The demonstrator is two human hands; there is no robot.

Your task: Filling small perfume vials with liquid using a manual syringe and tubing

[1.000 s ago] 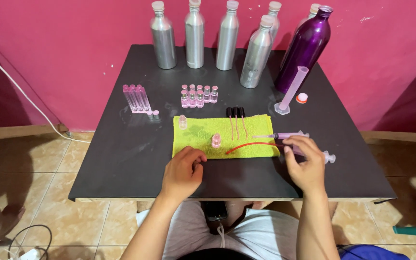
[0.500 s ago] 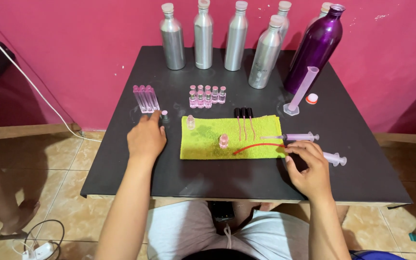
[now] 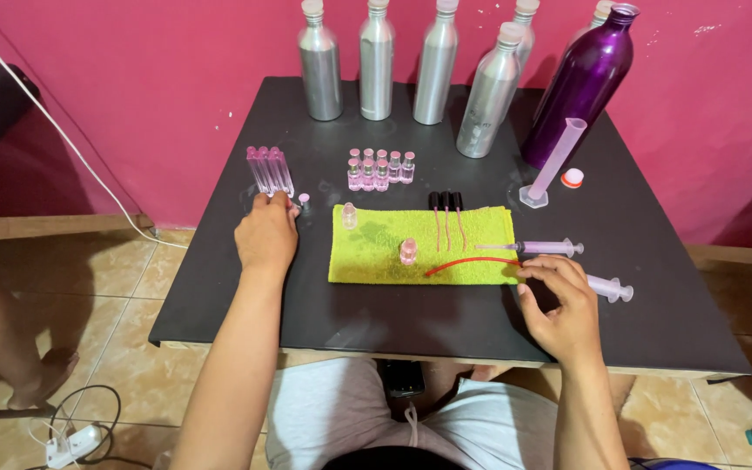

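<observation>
Three clear pink tubes (image 3: pixel 270 171) lie side by side at the far left. A pink syringe (image 3: pixel 609 287) lies near right.

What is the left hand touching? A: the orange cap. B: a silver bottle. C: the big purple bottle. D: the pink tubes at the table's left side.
D: the left hand has its fingertips at the pink tubes, far from the bottles at the back.

I sit at a dark table (image 3: pixel 219 300) before a pink wall (image 3: pixel 132 78); beige floor tiles (image 3: pixel 106 365) fill the lower left.
</observation>
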